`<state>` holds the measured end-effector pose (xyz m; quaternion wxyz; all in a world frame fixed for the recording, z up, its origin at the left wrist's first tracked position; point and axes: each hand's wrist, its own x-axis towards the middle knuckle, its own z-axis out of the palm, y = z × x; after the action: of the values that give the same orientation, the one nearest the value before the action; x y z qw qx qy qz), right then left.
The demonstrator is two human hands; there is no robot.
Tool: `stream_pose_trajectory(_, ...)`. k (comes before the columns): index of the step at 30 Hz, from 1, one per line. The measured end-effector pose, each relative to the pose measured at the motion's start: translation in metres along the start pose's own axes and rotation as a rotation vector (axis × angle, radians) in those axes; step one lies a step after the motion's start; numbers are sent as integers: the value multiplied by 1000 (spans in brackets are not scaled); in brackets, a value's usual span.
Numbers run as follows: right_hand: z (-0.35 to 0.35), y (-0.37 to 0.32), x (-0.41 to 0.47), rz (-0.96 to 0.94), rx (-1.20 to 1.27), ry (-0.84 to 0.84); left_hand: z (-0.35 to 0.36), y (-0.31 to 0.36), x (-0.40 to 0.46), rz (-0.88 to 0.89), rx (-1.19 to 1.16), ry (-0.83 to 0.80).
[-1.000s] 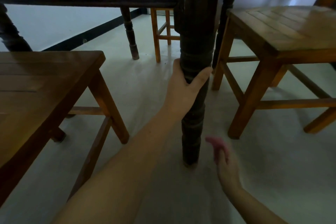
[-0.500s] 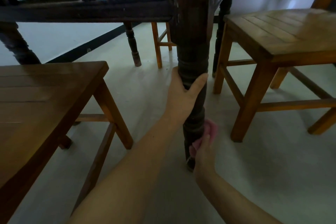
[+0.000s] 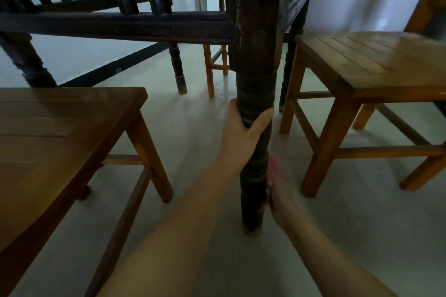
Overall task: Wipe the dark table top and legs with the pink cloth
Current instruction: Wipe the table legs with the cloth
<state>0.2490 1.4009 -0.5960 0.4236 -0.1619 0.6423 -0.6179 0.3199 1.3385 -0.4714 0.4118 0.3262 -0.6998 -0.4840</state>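
The left hand (image 3: pixel 243 128) wraps around the dark turned table leg (image 3: pixel 254 94) partway up, thumb on the right side and fingers curled behind it. Lower down, the right hand (image 3: pixel 277 190) presses the pink cloth (image 3: pixel 274 166) against the leg's right side, near the foot. Brown wooden stools (image 3: pixel 376 75) stand on the pale floor (image 3: pixel 193 128) either side.

table leg (image 3: pixel 255 79) between two stools, left stool (image 3: pixel 60 132) nearer, right stool (image 3: pixel 376 65) farther back
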Motion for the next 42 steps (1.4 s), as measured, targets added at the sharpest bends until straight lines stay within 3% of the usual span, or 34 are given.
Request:
stream_pose_trajectory(3, -15, 11, 6, 76, -118, -121, 0, -1, -1, 2, 2, 2)
stream_pose_trajectory(9, -3, -58, 17, -203, 0, -287, 1, -1, 0, -3, 1, 17)
stream_pose_trajectory(16, -6, -19, 34, 80, -211, -341, 0, -3, 1, -10, -10, -4)
stream_pose_trajectory(18, -10, 16, 40, 134, -252, -286, -1, -3, 2, -9, 5, -17)
stream_pose_trajectory(22, -21, 85, 32, 304, -5, 47, -2, -4, 4, 6, 9, -22)
stream_pose_trajectory(24, -20, 99, 20, 318, 77, 95, -2, -5, 4, 18, -2, -16)
stream_pose_trajectory(27, -5, 81, -3, 202, 247, 108, -2, -5, 3, 31, -30, -27)
stream_pose_trajectory(29, 6, 45, -19, -15, 262, 88, -3, -5, 2, 39, -46, -38)
stream_pose_trajectory(32, 28, -8, -38, -360, 129, 61, -4, -5, 2, 48, -42, -38)
stream_pose_trajectory(36, 40, -6, -39, -590, -54, 174, -3, -3, 1, 45, -24, -40)
stream_pose_trajectory(38, 29, 24, -34, -499, -72, 164, -3, -3, 1, 38, -22, -44)
stream_pose_trajectory(42, 7, 70, -23, -83, -96, 199, -2, -4, 3, 19, -15, -33)
